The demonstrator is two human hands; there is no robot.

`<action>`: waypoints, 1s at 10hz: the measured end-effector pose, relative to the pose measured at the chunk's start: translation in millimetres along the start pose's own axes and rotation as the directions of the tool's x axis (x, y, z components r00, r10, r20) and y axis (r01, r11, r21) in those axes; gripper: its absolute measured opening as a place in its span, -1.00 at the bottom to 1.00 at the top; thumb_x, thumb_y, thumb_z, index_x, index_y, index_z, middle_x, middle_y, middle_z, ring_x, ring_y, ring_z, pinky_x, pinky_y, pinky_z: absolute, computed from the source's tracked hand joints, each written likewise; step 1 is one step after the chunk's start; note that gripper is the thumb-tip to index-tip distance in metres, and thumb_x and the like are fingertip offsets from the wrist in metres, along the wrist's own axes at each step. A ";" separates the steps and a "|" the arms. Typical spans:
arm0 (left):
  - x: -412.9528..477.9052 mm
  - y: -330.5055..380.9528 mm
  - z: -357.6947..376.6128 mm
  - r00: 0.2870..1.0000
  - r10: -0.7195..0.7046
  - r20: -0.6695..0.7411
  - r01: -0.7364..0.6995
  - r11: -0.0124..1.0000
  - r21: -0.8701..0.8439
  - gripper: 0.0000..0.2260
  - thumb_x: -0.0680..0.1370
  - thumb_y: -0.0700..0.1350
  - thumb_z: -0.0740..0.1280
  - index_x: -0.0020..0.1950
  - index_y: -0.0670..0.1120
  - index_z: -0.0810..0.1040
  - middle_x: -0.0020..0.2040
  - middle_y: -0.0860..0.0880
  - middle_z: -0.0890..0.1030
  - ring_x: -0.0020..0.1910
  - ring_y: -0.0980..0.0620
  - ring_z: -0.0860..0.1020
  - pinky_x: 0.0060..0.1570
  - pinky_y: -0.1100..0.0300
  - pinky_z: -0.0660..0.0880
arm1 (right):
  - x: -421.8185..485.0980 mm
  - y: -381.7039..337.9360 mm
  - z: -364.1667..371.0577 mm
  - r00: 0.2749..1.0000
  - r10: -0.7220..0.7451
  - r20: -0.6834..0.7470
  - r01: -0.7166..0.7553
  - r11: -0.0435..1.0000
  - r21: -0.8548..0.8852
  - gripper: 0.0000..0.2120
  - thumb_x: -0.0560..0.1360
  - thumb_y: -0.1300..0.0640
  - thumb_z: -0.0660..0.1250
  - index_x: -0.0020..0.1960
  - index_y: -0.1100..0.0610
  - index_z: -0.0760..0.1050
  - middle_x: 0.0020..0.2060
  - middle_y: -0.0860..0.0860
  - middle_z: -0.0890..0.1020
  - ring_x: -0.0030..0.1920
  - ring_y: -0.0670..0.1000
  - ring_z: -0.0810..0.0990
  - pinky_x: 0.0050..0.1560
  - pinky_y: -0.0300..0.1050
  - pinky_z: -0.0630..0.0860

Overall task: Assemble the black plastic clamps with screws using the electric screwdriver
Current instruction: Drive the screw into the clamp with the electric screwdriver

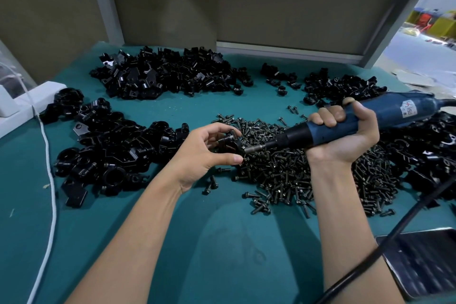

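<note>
My left hand [206, 153] pinches a black plastic clamp [228, 143] between thumb and fingers, just above the left edge of the screw pile [303, 170]. My right hand [343, 136] grips the blue electric screwdriver [345, 122], which lies almost level and points left. Its metal bit [254, 148] meets the right side of the clamp. The screw at the bit's tip is mostly hidden by the clamp and my fingers.
Heaps of black clamp parts lie at the back [167, 74], the left [103, 148], the back right [340, 89] and the right [424, 155] of the green table [172, 242]. A white cord [50, 180] runs down the left. A black cable [394, 229] crosses a dark tablet [424, 259] at bottom right.
</note>
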State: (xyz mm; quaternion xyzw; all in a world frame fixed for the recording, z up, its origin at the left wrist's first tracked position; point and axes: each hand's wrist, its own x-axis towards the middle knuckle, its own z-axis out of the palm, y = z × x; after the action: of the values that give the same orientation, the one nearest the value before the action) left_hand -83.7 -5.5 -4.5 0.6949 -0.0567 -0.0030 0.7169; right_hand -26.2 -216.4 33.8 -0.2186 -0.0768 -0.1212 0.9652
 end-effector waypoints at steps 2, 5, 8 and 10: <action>0.4 -0.5 1.0 1.000 0.013 -0.002 -0.013 1.000 0.013 -0.61 0.24 -0.28 0.59 -0.06 0.09 0.68 -0.06 0.08 0.71 -0.02 0.16 0.65 -0.06 0.39 0.52 | -0.5 -0.6 -0.4 1.000 0.005 -0.005 -0.005 1.000 0.005 -0.94 0.35 0.13 0.22 -0.22 0.10 0.37 -0.52 -0.08 0.37 -0.55 -0.10 0.35 -0.46 -0.25 0.33; -0.1 -0.5 1.2 1.000 0.007 -0.001 -0.007 1.000 -0.001 -0.62 0.16 -0.18 0.59 -0.09 0.11 0.69 -0.09 0.08 0.71 -0.04 0.17 0.65 -0.07 0.38 0.53 | -1.3 1.9 -1.8 0.999 0.009 -0.035 -0.008 1.000 0.009 -0.95 0.38 0.14 0.21 -0.23 0.10 0.37 -0.51 -0.08 0.38 -0.54 -0.09 0.34 -0.45 -0.24 0.33; 0.5 -1.7 1.3 1.000 0.001 0.003 -0.001 1.000 -0.009 -0.63 0.16 -0.18 0.59 -0.09 0.08 0.69 -0.12 0.10 0.71 -0.07 0.19 0.65 -0.08 0.39 0.52 | -2.3 2.7 -0.4 0.998 0.013 -0.055 -0.012 1.000 0.013 -0.94 0.35 0.13 0.23 -0.24 0.10 0.37 -0.50 -0.08 0.38 -0.54 -0.10 0.34 -0.45 -0.25 0.34; 0.4 -1.6 1.1 1.000 -0.029 0.006 0.029 0.998 -0.047 -0.63 0.15 -0.20 0.59 -0.11 0.09 0.70 -0.16 0.11 0.70 -0.11 0.21 0.64 -0.11 0.37 0.53 | -3.0 2.7 -0.1 0.998 0.023 -0.062 -0.021 0.999 0.031 -0.94 0.34 0.12 0.24 -0.24 0.11 0.38 -0.50 -0.08 0.38 -0.54 -0.09 0.33 -0.46 -0.25 0.34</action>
State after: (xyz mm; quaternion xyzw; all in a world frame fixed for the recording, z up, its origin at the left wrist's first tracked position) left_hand -83.3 -6.7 -6.0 0.6786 -0.0484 -0.0168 0.7327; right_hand -28.4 -213.5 32.0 -0.2009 -0.0459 -0.1162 0.9716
